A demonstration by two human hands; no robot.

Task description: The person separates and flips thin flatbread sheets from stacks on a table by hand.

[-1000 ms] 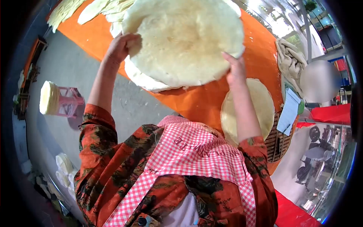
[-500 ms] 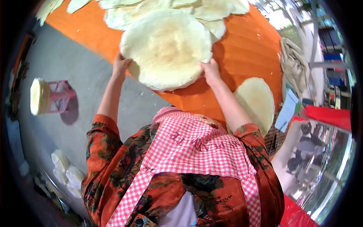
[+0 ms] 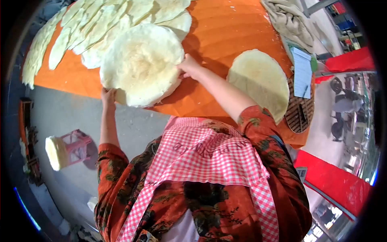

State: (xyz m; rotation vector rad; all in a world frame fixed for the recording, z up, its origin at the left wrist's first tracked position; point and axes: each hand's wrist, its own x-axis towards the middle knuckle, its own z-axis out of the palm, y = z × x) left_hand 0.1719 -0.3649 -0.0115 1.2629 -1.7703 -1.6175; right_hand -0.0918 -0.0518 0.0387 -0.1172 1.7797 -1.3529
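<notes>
A large round flatbread stack (image 3: 141,64), pale with light brown patches, is between my two hands at the front edge of the orange-covered table (image 3: 213,97). My left hand (image 3: 108,96) grips its lower left rim, with the fingers partly hidden beneath. My right hand (image 3: 188,67) is closed on its right rim. Behind it, many overlapping flatbreads (image 3: 113,24) spread over the table's far left. A separate flatbread (image 3: 260,82) lies to the right, beyond my right forearm.
On the floor at left stands a pink stool (image 3: 76,149) topped with a flatbread pile (image 3: 56,153). At right are a notepad (image 3: 302,72) with a pen, a brown woven mat (image 3: 299,109), a crumpled beige cloth (image 3: 288,20) and a red cover (image 3: 334,181).
My view has turned to the right. Both hands, still on the flatbread stack, now sit further left in view, and more of the overlapping flatbreads shows.
</notes>
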